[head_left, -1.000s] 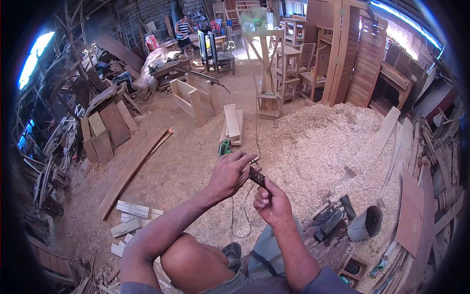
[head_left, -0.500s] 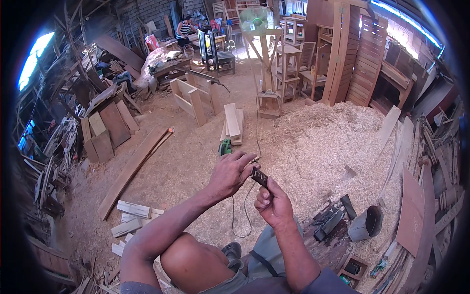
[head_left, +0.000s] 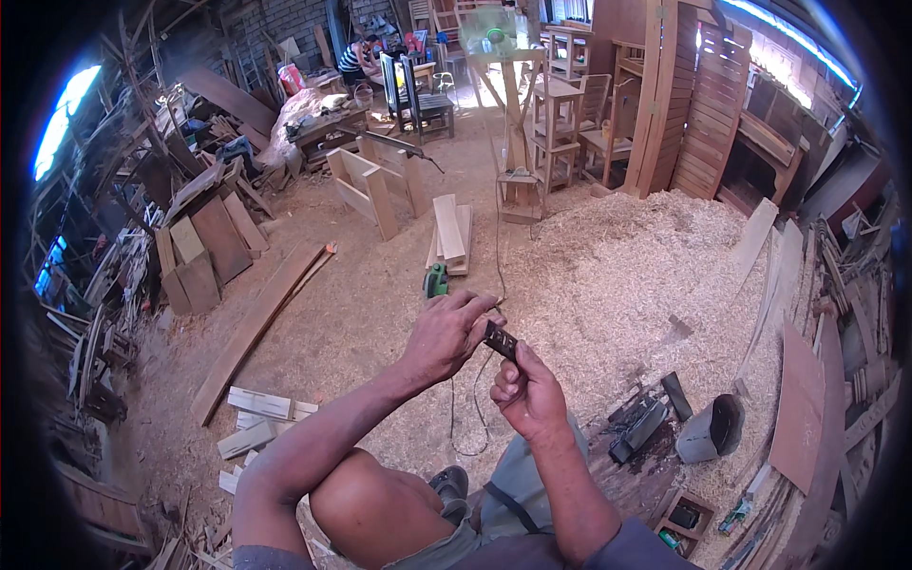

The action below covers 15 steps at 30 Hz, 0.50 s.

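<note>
My right hand (head_left: 530, 394) is closed round the near end of a small dark rectangular block (head_left: 501, 340) with pale slots along its face. The thumb lies along it and the fingers curl beneath. At the block's far end, my left hand (head_left: 446, 332) is bent over with its fingers drawn together. Whatever its fingertips pinch is too hidden to name. Both hands are above the shavings-covered floor, in front of my knees. Beyond my left hand a green power tool (head_left: 436, 281) rests on the floor by some planks (head_left: 448, 233). A thin cord (head_left: 453, 418) loops below the hands.
On my right are a metal can (head_left: 711, 429), a dark sharpening-stone-like block (head_left: 638, 432) and a wooden box (head_left: 686, 521). A long board (head_left: 261, 332) and short offcuts (head_left: 261, 404) lie left. Ahead stand a wooden frame (head_left: 380, 195), a fan (head_left: 494, 38) and a person (head_left: 353, 62).
The view has shifted slightly. My hands and the dark block keep nearly the same pose. The person in the background has leaned a little lower.
</note>
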{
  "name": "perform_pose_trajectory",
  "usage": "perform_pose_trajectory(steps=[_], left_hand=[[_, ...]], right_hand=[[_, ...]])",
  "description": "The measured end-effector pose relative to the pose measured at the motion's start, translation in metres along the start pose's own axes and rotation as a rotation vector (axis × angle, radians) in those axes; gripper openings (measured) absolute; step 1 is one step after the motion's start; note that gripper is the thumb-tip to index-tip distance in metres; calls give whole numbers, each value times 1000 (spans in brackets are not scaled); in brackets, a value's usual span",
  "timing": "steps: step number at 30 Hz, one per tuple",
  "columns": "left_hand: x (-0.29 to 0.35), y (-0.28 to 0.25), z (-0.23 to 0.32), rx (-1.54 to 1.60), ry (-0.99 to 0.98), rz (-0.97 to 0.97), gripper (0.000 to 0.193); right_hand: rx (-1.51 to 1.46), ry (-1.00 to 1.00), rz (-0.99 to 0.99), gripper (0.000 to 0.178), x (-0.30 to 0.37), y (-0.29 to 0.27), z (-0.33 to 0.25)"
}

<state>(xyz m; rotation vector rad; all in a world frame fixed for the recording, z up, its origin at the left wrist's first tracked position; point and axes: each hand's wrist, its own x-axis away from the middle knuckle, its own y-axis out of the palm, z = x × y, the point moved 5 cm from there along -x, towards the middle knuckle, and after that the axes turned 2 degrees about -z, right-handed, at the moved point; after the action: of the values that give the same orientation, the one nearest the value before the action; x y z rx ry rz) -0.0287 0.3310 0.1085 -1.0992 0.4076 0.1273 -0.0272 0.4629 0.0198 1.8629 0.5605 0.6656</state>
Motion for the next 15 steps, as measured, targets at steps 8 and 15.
perform_pose_trajectory(steps=[8, 15], left_hand=[[0, 3, 2, -69, 55, 0, 37], [-2, 8, -1, -69, 64, -5, 38]], right_hand=[[31, -2, -57, 22, -1, 7, 0], [29, -3, -82, 22, -3, 6, -1]])
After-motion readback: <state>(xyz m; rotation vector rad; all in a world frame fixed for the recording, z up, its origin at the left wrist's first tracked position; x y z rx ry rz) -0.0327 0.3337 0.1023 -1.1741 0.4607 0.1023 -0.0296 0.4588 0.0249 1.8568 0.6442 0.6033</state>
